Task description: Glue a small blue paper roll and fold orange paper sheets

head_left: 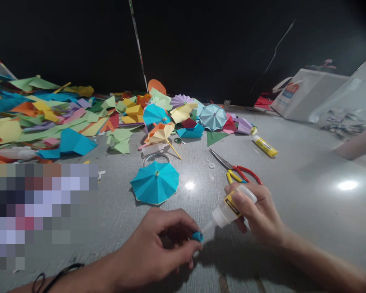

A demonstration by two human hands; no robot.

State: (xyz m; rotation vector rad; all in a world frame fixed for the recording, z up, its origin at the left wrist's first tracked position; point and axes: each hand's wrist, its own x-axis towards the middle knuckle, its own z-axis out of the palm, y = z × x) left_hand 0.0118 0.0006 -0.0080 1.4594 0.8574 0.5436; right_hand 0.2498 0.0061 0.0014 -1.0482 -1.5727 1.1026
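Note:
My left hand (158, 248) is closed in a pinch on a small blue paper piece (197, 236) near the front of the grey surface. My right hand (259, 213) grips a clear glue bottle (232, 205) with a yellow label, tilted so its nozzle touches the blue piece. A finished blue paper umbrella (155, 182) lies just beyond my left hand.
Red and yellow handled scissors (236, 170) lie beyond my right hand, with a yellow glue tube (264, 145) further back. Several paper umbrellas (212, 116) and a heap of coloured paper scraps (49, 118) cover the back left. White boxes (305, 93) stand at the right.

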